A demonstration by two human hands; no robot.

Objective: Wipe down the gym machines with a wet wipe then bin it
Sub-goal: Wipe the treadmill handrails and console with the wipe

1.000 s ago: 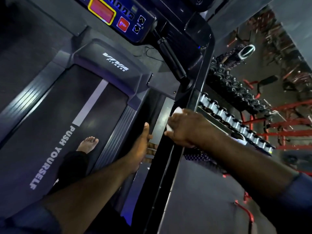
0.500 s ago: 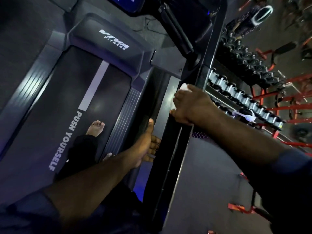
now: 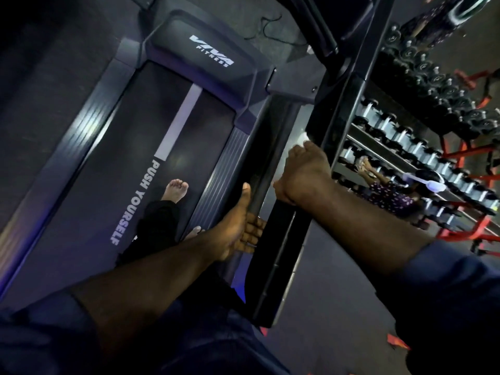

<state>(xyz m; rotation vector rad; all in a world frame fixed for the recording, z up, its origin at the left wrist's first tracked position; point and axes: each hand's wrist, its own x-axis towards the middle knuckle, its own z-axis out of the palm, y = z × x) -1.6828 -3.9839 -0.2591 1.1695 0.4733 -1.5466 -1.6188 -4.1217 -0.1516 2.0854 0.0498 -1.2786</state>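
Observation:
I stand barefoot on a dark treadmill (image 3: 173,109) marked "PUSH YOURSELF". Its black right side rail (image 3: 281,239) slopes up toward the console post. My right hand (image 3: 303,171) sits on top of this rail, fingers curled round a white wet wipe (image 3: 302,138) that peeks out past the knuckles. My left hand (image 3: 240,228) rests lower on the inner side of the same rail, thumb pointing up and fingers straight along the rail.
A rack of dumbbells (image 3: 422,147) with red frame parts runs along the right side beyond the rail. A person in patterned clothing (image 3: 389,190) is by the rack. Grey floor (image 3: 335,293) lies right of the treadmill, a black cable (image 3: 266,29) ahead.
My right hand with the wipe has slid up the rail toward the post. The view has tilted down, so the console has left the frame. My left hand stays on the rail.

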